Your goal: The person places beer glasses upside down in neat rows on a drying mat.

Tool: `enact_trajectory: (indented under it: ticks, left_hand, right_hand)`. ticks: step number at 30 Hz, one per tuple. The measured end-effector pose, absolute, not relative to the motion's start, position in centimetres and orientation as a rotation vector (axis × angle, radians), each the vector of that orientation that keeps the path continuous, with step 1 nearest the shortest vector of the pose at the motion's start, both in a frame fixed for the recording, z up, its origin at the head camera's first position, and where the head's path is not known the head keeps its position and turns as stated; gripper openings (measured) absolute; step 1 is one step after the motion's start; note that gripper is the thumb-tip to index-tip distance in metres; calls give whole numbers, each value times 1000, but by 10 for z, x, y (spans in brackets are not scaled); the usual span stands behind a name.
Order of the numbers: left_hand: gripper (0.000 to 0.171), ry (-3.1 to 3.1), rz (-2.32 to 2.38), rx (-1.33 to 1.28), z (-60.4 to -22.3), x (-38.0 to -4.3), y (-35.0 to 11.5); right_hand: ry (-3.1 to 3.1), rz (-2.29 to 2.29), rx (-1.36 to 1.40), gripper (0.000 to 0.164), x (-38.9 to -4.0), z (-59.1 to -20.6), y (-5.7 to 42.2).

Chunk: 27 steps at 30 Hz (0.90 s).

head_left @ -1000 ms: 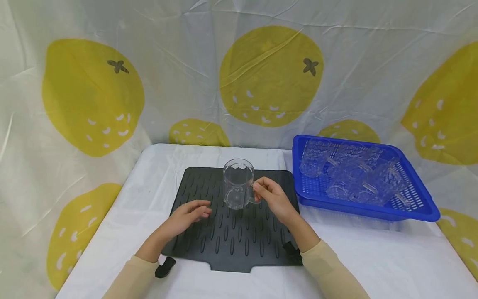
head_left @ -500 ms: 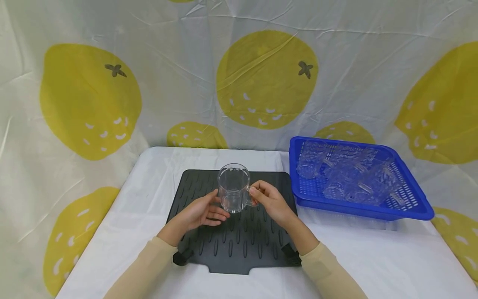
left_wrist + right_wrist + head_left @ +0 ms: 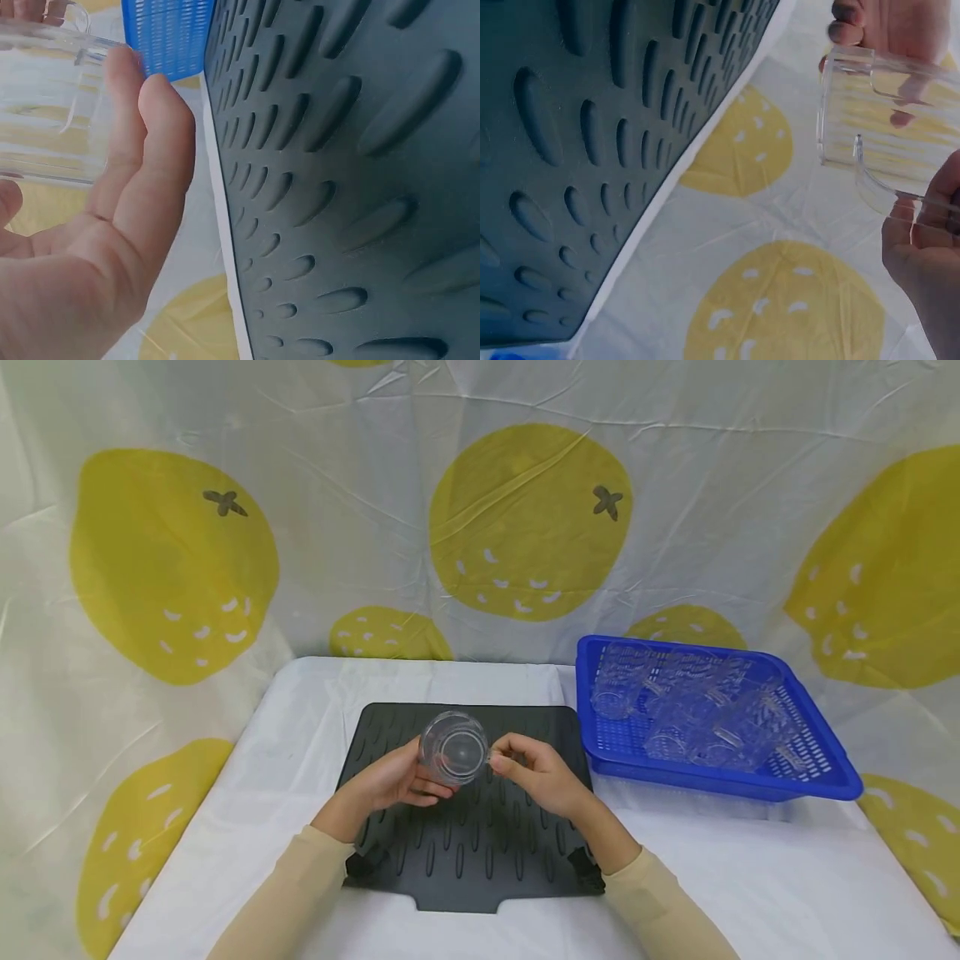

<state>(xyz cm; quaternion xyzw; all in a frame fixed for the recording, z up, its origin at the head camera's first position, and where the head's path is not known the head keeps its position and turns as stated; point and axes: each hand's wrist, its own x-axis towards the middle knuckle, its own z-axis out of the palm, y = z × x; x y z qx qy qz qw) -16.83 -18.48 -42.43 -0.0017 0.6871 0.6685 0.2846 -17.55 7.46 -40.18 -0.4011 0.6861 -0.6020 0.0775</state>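
now left fingers point(image 3: 161, 150) grip clear mug point(image 3: 455, 750), right fingers point(image 3: 520, 742) pinch handle point(image 3: 864, 171); blue basket point(image 3: 675, 781) holds mugs point(image 3: 667, 739).

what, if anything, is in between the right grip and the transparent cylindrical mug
Nothing visible: the right grip directly pinches the handle of the transparent cylindrical mug. The left grip holds its opposite side, out of the way.

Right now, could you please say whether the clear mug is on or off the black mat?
Off: wrist views show a gap between mug and mat; the right hand holds the handle.
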Motion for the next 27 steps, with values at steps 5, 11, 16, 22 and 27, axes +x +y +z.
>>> enact_trajectory:
  ticks: [5,11,16,22,27]
  left_hand:
    - [78,1825,1788,25,-422,-172,-189]
    - [75,1785,1806,12,-418,-177,-189]
    - [63,1819,1865,-11,-414,-177,-189]
    - [51,1929,1912,-17,-412,-174,-187]
    - [53,2055,1896,-30,-413,-173,-187]
  right_hand:
    - [2176,-1651,-1358,10,-172,-402,73]
    - [2349,-1444,-1590,7,-173,-405,71]
    - [2460,-1247,-1657,6,-171,-407,70]
    - [2634,-938,-1665,8,-164,-407,67]
    - [2739,-724,-1772,7,-161,-411,64]
